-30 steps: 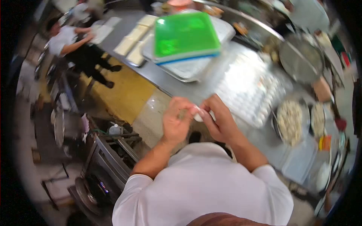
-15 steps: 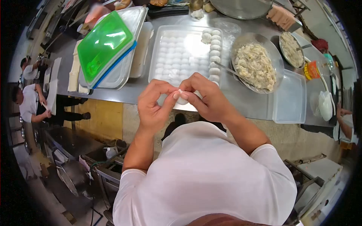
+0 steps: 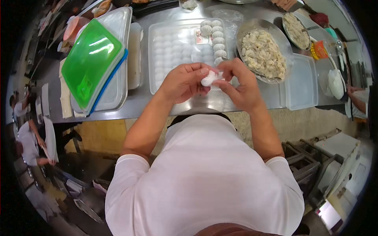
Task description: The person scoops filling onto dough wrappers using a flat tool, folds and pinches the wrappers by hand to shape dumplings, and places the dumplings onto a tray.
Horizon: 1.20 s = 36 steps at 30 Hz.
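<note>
Head view: pinching white dough in fingers, left hand at its left, right hand at its right.

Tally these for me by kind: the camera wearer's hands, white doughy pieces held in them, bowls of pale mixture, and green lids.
Wearer's hands (left hand, right hand): 2
White doughy piece: 1
Bowls of pale mixture (large bowl, smaller bowl): 2
Green lid: 1
Total: 6
</note>
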{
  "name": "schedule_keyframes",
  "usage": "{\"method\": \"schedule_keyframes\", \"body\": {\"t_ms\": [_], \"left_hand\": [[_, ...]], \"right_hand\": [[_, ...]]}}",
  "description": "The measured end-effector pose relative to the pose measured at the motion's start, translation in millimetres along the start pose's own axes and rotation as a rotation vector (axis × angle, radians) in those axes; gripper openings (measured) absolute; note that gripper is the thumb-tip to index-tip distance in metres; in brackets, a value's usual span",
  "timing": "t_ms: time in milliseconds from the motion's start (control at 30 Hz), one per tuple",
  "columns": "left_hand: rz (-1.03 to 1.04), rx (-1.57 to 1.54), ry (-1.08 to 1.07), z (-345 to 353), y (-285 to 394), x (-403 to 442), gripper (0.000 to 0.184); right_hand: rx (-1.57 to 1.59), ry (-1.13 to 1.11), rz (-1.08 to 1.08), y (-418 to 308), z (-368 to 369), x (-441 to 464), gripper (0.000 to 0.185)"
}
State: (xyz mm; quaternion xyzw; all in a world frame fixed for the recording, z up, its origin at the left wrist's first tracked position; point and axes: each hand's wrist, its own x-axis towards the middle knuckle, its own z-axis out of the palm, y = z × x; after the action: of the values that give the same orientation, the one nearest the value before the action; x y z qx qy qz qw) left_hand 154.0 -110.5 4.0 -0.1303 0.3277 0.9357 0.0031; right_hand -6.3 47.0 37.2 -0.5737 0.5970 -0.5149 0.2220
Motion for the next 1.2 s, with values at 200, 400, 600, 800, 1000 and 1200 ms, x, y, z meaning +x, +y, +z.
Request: {"method": "schedule_keyframes", "body": {"t_ms": [200,400,600,800,1000,1200], "left_hand": [[0.132,0.085,0.09,-22.5,17.6,9.0,0.034],[0.14,0.221,0.12,-26.2,16.7,19.3,0.04],[0.205,0.353,0.157,-31.6,15.9,23.9,0.039],[0.24,0.412,0.243,-37.9,24.8,29.2,0.038],[0.275,0.454,0.317,-35.2,38.3,30.8,0.037],[0.344,0.56,0.393,-48.5,37.7,40.3,0.037]], "right_hand": [[0.398,0.24,0.438,15.2,31.9,-1.0,0.015],[0.075,0.36,0.385,42.9,65.0,12.0,0.03],[-0.033,0.407,0.317,49.2,70.2,17.9,0.033],[0.215,0.365,0.437,56.9,66.7,34.5,0.035],[0.347,0.37,0.411,73.7,73.9,53.5,0.038],[0.228,0.391,0.378,89.6,85.0,69.9,0.038]]}}
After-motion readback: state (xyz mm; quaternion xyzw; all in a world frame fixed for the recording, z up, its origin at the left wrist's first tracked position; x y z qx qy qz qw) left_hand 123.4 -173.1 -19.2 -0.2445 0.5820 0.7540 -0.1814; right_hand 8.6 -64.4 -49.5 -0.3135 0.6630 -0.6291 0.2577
